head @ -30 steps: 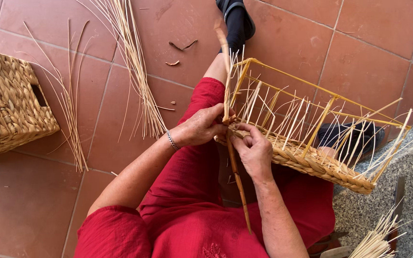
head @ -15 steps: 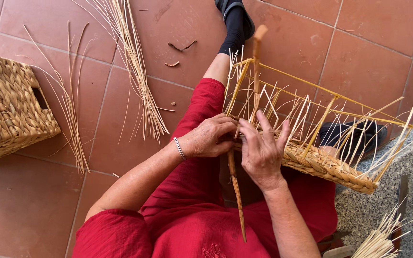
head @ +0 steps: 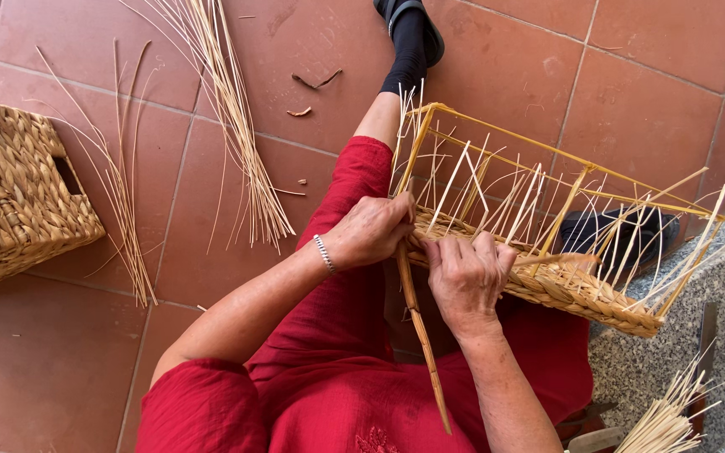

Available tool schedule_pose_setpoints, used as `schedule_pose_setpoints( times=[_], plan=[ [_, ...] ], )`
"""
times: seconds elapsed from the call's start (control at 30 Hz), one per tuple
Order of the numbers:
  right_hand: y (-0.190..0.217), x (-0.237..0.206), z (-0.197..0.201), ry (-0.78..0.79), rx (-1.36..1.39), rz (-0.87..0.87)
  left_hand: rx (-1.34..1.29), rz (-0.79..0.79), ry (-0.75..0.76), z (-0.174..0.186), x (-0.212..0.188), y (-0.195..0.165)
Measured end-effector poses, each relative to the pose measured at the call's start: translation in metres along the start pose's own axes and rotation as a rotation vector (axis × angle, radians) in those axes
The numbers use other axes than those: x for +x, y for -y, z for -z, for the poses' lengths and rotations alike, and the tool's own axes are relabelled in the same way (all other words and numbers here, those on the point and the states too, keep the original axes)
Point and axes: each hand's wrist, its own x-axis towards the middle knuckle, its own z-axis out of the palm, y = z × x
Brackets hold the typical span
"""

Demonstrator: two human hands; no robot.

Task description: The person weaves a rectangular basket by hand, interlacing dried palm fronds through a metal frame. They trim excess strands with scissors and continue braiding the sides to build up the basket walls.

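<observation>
Clearly both hands work at the near-left corner of the half-woven basket (head: 547, 252), which rests tilted on the person's lap (red clothing), w/ its far end out over the tiled floor (head: 312, 42). Left hand (head: 371, 231) is curled shut around the top of a thick cane stake (head: 417, 327), prob. to steady it against the corner; the stake hangs down past the knees. Right hand (head: 466, 277) lies palm-down, fingers spread and pressing on the woven braided base edge; can't tell whether it pinches a strand underneath. Basket frame is yellow rod, rectangular, w/ thin pale straw uprights sticking up unevenly and a tight plaited band along the bottom. Loose straw bundle (head: 228, 109) fans on the floor toward its top-left edge. A finished chunky-weave basket (head: 18, 193) sits at the floor's left edge. More straw ends (head: 665, 424) by the granite step, bottom-right corner.
</observation>
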Motion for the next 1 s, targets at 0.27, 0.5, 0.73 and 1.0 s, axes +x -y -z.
schedule_pose_setpoints(
  times=[0.27, 0.5, 0.73, 1.0],
  plan=[
    [-0.013, -0.031, -0.007, 0.133, 0.024, -0.087, 0.27, 0.245, 0.206, -0.011, 0.04, 0.01],
    [-0.016, -0.027, 0.019, 0.094, -0.064, -0.159, 0.253, 0.249, 0.3, -0.001, 0.067, 0.015],
    [0.008, -0.007, 0.039, 0.153, 0.357, 0.072, 0.615, 0.141, 0.476, -0.018, 0.065, -0.007],
    [-0.031, -0.002, 0.037, 0.343, 0.348, -0.125, 0.363, 0.231, 0.538, -0.018, 0.075, 0.004]
  ],
)
